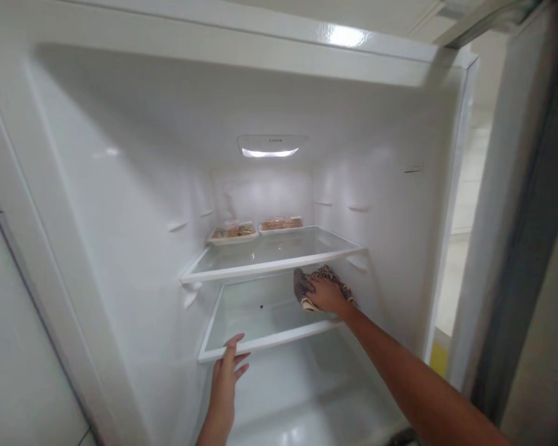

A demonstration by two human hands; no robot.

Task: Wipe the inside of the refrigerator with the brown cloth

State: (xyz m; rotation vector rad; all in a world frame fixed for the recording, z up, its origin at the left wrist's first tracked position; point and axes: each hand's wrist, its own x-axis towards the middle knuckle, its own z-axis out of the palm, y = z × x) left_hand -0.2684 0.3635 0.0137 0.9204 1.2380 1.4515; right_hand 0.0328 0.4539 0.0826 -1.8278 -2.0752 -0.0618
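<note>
My right hand (326, 293) is closed on a patterned cloth (302, 287), bunched up against the right part of the lower glass shelf (242, 313) inside a refrigerator. The cloth shows grey, brown and cream areas, and its underside is hidden. At the front left of that same shelf, my left hand (227, 368) grips the white edge, one digit over it and other fingers beneath. A small dark speck (261, 306) lies on the shelf between the two hands.
Above is the upper glass shelf (279, 251), bearing two wrapped food trays (232, 241) at its back left. A lit lamp (270, 152) is set in the ceiling. Shelf ledges (359, 209) jut from the side walls. The open door (516, 217) stands at right.
</note>
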